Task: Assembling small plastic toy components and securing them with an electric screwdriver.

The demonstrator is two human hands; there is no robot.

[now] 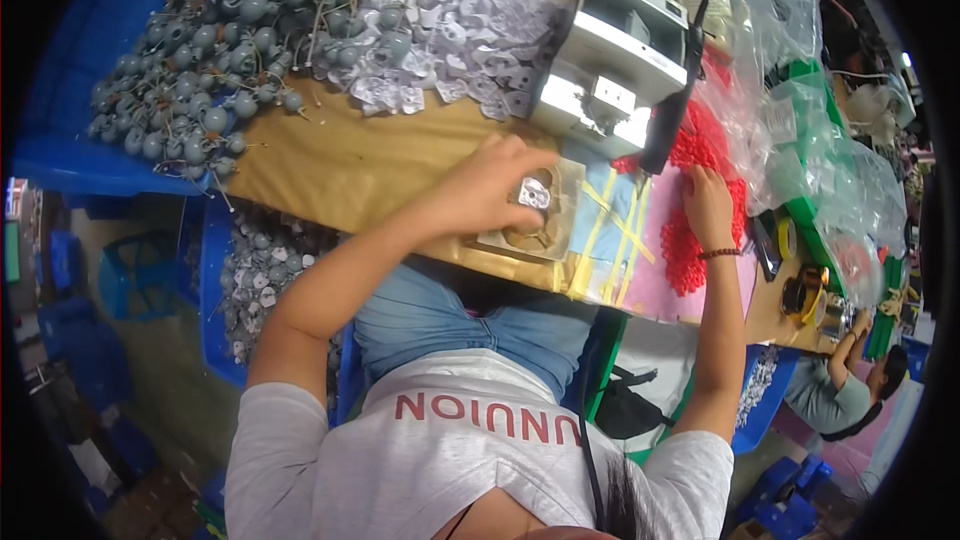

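My left hand (pixel 492 190) is curled over a small clear-edged fixture block (pixel 567 208) near the table's front edge. Its thumb and fingers close around a small white plastic plate (pixel 534 194) lying in the block. To the right, my right hand (pixel 708 208) reaches into a spread pile of small red parts (pixel 683 255) on a pink sheet. Its fingers are bent down among them; anything they pinch is too small to make out.
Grey round parts with wires (pixel 215 90) heap at the far left, beside a white plate pile (pixel 450 30). A grey-white machine (pixel 615 55) stands behind the block. Clear plastic bags (pixel 790 130) and tape rolls (pixel 800 295) lie right. Another person (pixel 835 395) works at far right.
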